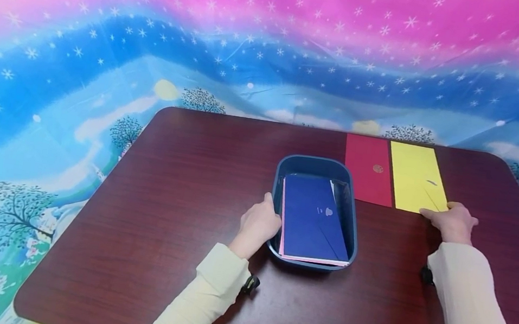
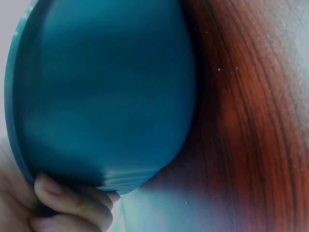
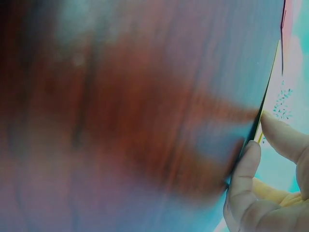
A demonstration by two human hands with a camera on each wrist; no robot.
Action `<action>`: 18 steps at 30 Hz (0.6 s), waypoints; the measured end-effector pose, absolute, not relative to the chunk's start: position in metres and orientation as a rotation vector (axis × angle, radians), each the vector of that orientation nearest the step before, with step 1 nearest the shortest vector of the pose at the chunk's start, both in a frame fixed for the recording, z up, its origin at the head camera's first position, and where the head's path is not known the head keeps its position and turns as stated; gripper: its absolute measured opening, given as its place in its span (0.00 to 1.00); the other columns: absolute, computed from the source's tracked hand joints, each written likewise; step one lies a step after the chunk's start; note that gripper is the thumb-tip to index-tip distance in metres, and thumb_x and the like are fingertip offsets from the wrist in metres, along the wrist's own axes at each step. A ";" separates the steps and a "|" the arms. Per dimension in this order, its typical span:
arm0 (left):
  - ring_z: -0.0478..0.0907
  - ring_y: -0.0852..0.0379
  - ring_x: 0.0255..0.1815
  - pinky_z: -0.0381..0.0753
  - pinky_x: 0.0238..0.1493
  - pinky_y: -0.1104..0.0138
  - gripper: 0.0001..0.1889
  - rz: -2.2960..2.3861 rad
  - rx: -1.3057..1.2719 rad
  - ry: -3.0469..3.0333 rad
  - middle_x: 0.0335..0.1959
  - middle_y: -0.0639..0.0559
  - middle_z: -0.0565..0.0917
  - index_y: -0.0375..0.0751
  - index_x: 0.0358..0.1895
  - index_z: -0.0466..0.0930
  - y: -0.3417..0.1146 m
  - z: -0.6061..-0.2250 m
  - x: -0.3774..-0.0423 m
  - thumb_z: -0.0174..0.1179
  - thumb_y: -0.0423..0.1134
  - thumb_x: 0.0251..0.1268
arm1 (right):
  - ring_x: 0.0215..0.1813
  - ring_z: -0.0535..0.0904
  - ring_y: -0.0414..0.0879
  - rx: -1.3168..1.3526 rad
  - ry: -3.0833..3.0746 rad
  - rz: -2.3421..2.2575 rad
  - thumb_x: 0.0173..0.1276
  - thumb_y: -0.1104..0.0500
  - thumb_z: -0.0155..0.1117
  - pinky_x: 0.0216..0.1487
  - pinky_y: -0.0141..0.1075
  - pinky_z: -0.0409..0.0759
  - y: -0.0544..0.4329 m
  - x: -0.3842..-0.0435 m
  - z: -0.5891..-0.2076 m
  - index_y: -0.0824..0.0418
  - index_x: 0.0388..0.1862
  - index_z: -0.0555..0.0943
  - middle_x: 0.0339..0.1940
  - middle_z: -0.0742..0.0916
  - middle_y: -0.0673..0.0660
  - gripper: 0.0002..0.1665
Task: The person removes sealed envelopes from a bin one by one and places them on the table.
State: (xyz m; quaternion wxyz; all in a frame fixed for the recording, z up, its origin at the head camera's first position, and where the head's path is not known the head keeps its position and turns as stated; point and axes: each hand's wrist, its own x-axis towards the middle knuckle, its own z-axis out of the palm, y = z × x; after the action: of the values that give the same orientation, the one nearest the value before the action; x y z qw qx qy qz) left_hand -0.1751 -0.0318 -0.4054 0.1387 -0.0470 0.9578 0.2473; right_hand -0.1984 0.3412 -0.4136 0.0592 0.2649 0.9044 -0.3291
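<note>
A: Where are your hands, taking the tray (image 1: pixel 280 171) as the landmark?

B: My left hand (image 1: pixel 258 223) is against the tray's left wall, fingers (image 2: pixel 72 200) curled round its rim, as the left wrist view shows from below. My right hand (image 1: pixel 451 220) is well to the right of the tray, on the near right corner of the yellow envelope (image 1: pixel 415 174). In the right wrist view a fingertip (image 3: pixel 245 159) and the thumb meet the envelope's edge and seem to pinch it. The two hands are well apart, with the tray between them.

A: What lies in the tray?

B: A blue envelope (image 1: pixel 313 218) on top, flap side up, with a pink sheet (image 1: pixel 282 225) showing along its left and near edges beneath it. Whether more lies below, I cannot tell.

A: And beside the tray?

B: A red envelope (image 1: pixel 368 168) lies flat just right of the tray's far corner, close to its rim. The yellow envelope lies flat just right of the red one, their long edges side by side; whether they touch, I cannot tell. Both reach toward the far edge of the table (image 1: pixel 187 185).

A: The surroundings?

B: The tray stands near the middle of the dark wood table. Behind and left of the table hangs a starry pink and blue cloth (image 1: pixel 107 43)
</note>
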 end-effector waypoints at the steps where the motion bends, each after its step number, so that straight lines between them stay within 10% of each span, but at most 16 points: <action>1: 0.81 0.48 0.43 0.78 0.48 0.53 0.31 0.715 -0.139 2.767 0.48 0.41 0.84 0.39 0.73 0.55 -0.032 -0.405 -0.175 0.50 0.41 0.68 | 0.62 0.51 0.74 0.802 2.738 -0.996 0.66 0.53 0.58 0.61 0.61 0.62 0.342 -0.199 -0.414 0.83 0.68 0.51 0.64 0.61 0.82 0.46; 18: 0.81 0.47 0.48 0.77 0.51 0.52 0.31 0.724 -0.140 2.773 0.50 0.41 0.83 0.40 0.73 0.55 -0.031 -0.406 -0.175 0.50 0.41 0.67 | 0.64 0.50 0.75 0.782 2.744 -1.049 0.69 0.48 0.53 0.58 0.60 0.65 0.342 -0.194 -0.413 0.82 0.69 0.50 0.64 0.59 0.84 0.47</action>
State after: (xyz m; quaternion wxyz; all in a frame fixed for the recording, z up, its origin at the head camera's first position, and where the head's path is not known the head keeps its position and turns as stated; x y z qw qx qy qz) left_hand -0.1755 -0.0310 -0.4055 0.1358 -0.0483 0.9575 0.2500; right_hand -0.1940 0.3422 -0.4130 0.0507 0.2568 0.9015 -0.3446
